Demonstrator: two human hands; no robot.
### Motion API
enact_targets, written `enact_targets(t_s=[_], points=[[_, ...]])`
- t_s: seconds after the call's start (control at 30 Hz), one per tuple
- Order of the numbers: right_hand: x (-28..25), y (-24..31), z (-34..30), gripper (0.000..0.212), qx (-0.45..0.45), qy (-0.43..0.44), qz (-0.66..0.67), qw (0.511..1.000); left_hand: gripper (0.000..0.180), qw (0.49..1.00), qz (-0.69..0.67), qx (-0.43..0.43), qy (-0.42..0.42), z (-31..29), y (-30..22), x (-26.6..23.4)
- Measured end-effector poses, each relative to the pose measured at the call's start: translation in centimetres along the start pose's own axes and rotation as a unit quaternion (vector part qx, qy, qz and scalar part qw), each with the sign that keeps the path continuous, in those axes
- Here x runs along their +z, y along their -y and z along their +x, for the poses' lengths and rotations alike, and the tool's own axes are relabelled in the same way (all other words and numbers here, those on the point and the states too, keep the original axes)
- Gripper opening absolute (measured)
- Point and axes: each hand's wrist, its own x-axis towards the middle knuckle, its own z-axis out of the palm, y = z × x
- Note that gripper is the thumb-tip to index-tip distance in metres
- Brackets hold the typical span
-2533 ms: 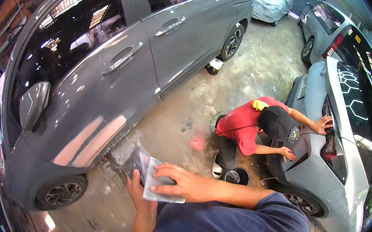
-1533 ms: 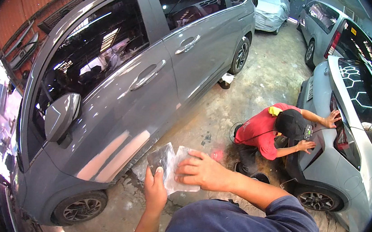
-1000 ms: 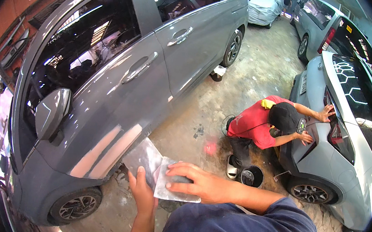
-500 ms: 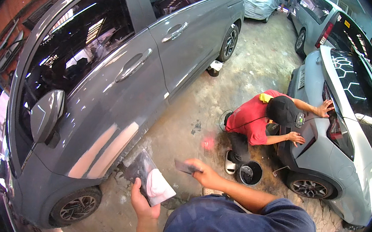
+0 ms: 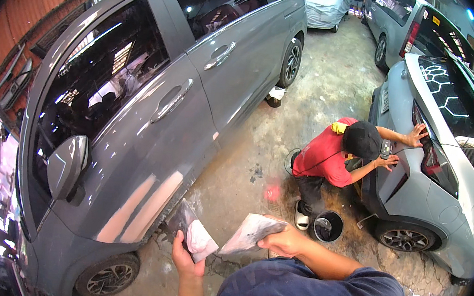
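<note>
My left hand [image 5: 189, 263] grips a flat mixing board [image 5: 184, 216], greyish and smeared, bearing a mound of pale pink body filler [image 5: 199, 240]. Close to its right, my right hand [image 5: 286, 241] is closed on a wide, flat putty spreader [image 5: 250, 234]. The spreader's broad face shows, pale with grey smears, and its lower left corner comes near the board; I cannot tell whether they touch. Beyond the board stands a grey car [image 5: 192, 106]. Two pinkish filler strips [image 5: 153, 207] run along its lower front door, apart from both hands.
A co-worker in a red shirt [image 5: 327, 156] crouches at right, both hands on a silver car's rear [image 5: 401, 182]. A black bucket [image 5: 327, 226] stands beside that person's feet. Farther back are a covered car [image 5: 323, 8], a van [image 5: 397, 26] and a small dark pot [image 5: 274, 97].
My right hand has turned the spreader from edge-on to showing its broad face and moved slightly right and down. The left hand keeps the board. The co-worker's lower hand has shifted up.
</note>
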Motion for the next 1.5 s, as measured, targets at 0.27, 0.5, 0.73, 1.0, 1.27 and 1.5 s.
enact_targets(t_s=[0.27, 0.5, 0.73, 1.0, 1.27, 1.5], points=[[4.5, 2.2, 1.0, 0.077, -0.314, 0.103, -0.469, 0.819, 0.038, 0.995, 0.066, 0.066, 0.042, -1.8, 2.0, 4.0], [3.7, -0.4, 1.3, 0.080, -0.261, 0.104, -0.604, 0.746, 0.035, 0.991, 0.080, 0.104, -0.024, -2.2, 2.4, 4.0], [0.0, -2.9, 2.0, 0.081, -0.205, 0.097, -0.669, 0.708, 0.038, 0.991, 0.044, 0.111, -0.068, -1.9, 2.2, 0.9], [-5.8, -5.7, 1.7, 0.053, -0.170, -0.056, -0.572, 0.800, 0.042, 0.983, 0.064, 0.168, -0.044, -2.4, -2.4, 2.2], [-6.5, -4.4, 2.0, 0.036, -0.123, -0.134, -0.488, 0.854, 0.058, 0.993, 0.015, 0.105, -0.048, -2.6, 0.3, -3.4], [-7.1, -3.5, 2.7, 0.045, -0.071, -0.208, -0.168, 0.961, 0.066, 0.991, 0.039, 0.084, -0.099, -2.9, -0.4, -2.3]])
